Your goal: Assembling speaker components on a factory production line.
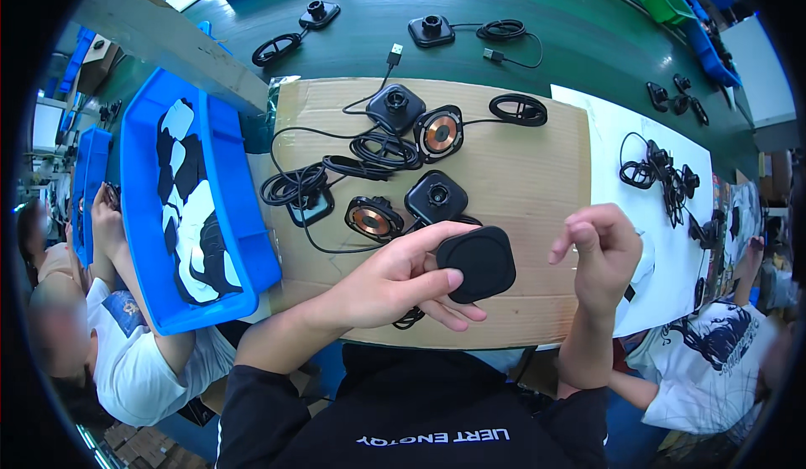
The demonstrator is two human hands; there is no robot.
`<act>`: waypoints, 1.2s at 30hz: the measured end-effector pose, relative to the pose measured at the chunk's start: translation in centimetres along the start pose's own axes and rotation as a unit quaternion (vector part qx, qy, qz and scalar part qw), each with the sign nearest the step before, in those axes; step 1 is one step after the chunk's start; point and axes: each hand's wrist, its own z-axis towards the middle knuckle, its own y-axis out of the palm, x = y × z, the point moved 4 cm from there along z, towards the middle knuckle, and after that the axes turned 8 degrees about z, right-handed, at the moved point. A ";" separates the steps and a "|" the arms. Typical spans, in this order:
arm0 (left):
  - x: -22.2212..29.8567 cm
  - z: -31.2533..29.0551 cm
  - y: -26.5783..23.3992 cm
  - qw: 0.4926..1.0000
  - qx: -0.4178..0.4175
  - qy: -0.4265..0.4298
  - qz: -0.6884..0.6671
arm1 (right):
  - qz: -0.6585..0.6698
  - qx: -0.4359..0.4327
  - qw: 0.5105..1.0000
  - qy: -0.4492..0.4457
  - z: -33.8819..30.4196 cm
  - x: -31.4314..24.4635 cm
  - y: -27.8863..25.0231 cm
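My left hand (395, 277) holds a black rounded-square wireless charger pad (476, 264), with the thumb on its front face and the fingers behind it. The face has a faint raised square outline. To its right, my right hand (598, 251) is raised with its fingers loosely bent and nothing visible in them. Beyond my hands, on the cardboard sheet (537, 167), lie two black charger bodies (436, 197) with round sockets and two opened units showing copper coils (438, 133). A further unit (311, 207) lies partly under coiled black cables (294, 183).
At left stands a blue bin (262, 255) holding black and white pieces. More chargers with cables (431, 30) lie on the green table (361, 53). A white sheet (609, 133) at right bears tangled cabled units (663, 171). Co-workers sit on both sides; a metal post (180, 41) rises at back left.
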 end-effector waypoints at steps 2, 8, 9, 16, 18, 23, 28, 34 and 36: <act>0.0 -0.1 0.2 1.000 0.018 -0.006 0.012 | -0.085 -0.004 0.996 -0.003 -0.4 -0.2 0.7; 0.0 -0.2 1.2 0.989 0.040 0.035 0.141 | -0.058 -0.001 0.994 0.093 -0.7 -0.4 4.4; 0.0 -0.3 1.1 0.991 0.039 0.026 0.122 | -0.050 -0.001 0.994 0.100 -0.8 -0.3 4.2; -0.2 -0.4 1.5 0.998 0.024 0.007 0.049 | 0.042 0.057 0.991 0.118 -3.2 -1.7 4.6; -0.6 -0.4 1.9 0.999 0.015 0.007 0.048 | 0.065 0.082 0.988 0.113 -4.1 -2.2 4.6; -1.7 -0.4 4.6 0.994 -0.021 0.047 0.096 | 0.186 0.146 0.962 0.139 -7.5 -2.1 3.5; -3.5 1.2 9.4 0.996 -0.018 -0.033 0.086 | 0.139 0.255 0.949 0.121 -14.2 -3.0 -1.2; -11.9 4.0 18.2 0.977 -0.147 -0.136 0.069 | -0.019 0.562 0.826 0.036 -34.1 -0.6 -7.2; -17.3 5.3 22.7 0.959 -0.205 -0.182 0.066 | -0.073 0.671 0.733 0.079 -44.2 2.0 -7.0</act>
